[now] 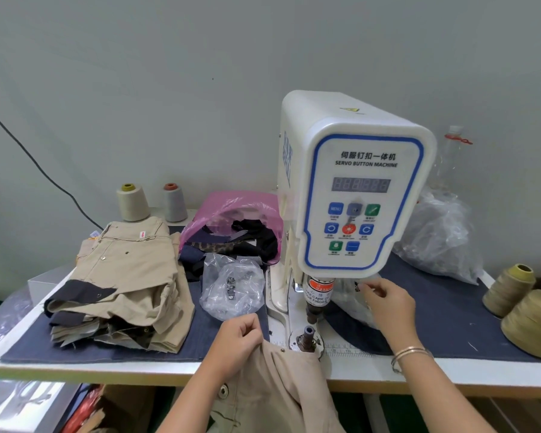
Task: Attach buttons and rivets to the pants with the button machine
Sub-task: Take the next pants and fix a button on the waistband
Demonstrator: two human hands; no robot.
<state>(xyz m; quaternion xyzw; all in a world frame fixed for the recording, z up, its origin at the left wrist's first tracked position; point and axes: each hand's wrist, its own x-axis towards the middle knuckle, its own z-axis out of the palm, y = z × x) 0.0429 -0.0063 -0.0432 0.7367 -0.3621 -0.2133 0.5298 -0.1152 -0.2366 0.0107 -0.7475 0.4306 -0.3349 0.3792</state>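
At lower centre the left hand [239,337] bunches the pants [275,389]; the right hand [388,304] pinches a small button [357,287] beside the machine [353,182].

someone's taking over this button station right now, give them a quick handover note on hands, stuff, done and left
Left hand grips the khaki pants at the table's front edge, by the lower die.
Right hand pinches a small piece beside the button machine head; what it is, I cannot tell.
Done: one button shows on these pants; folded pants stack lies left.
Left: load the piece, position the fabric, press. Spare hardware bag sits mid-table.
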